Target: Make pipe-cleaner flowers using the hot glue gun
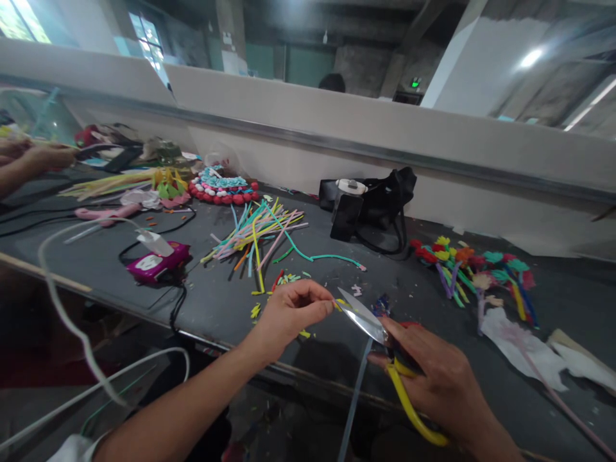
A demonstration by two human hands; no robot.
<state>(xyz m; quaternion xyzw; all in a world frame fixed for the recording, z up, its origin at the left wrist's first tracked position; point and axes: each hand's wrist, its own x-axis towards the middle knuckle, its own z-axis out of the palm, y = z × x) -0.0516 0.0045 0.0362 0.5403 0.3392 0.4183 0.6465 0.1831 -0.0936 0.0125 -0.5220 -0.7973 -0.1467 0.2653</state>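
Observation:
My right hand [437,372] grips scissors [368,324] by their yellow handles, and the blades stand partly apart. With thumb and forefinger pressed together, my left hand [291,314] pinches a small yellow piece [339,303] right at the blade tips. Whether the blades touch that piece I cannot tell. Short yellow cuttings [255,310] and a scatter of small green and yellow bits [291,278] lie on the dark table beyond my left hand. Farther back is a loose pile of coloured fuzzy stems [255,234].
Black bag [385,199] and dark bottle [347,215] stand near the wall. Fuzzy flowers [462,256] lie right, beside white paper [522,346]. A purple power strip [158,262], pink glue gun [108,215] and cables occupy the left. Another person's hands [43,156] work at far left.

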